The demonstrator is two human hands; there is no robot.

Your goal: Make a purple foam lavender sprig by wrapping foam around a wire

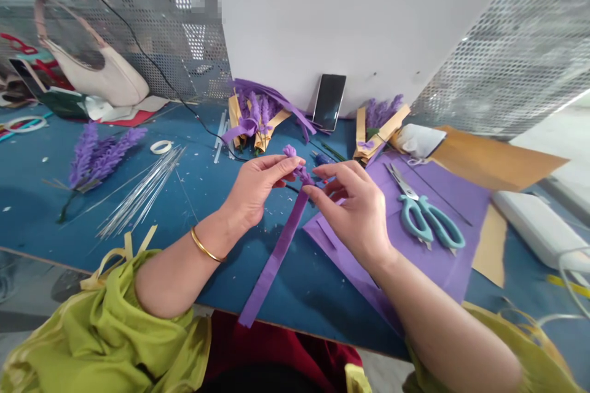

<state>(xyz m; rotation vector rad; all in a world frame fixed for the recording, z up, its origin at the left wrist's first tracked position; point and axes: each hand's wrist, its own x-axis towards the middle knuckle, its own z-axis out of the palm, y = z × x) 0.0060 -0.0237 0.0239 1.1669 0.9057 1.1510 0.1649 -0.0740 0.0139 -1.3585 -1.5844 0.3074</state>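
Between my hands, above the blue table, is a small purple paper flower spike (302,173) with a bunched top. My left hand (260,184) pinches it near its upper end between thumb and fingers. A long purple paper strip (279,255) hangs from its lower end down toward the table's front edge. My right hand (354,202) has its thumb and index finger at the lower part of the spike, where the strip begins; its other fingers are curled. Just behind the right fingers, a blue tool (322,159) is partly hidden.
Purple sheets (452,196) lie at right with teal-handled scissors (426,215) on them. Thin wires (142,193), a tape roll (161,147) and finished purple flowers (99,159) lie at left. A phone (329,101) leans on the white panel between wrapped bouquets (380,126).
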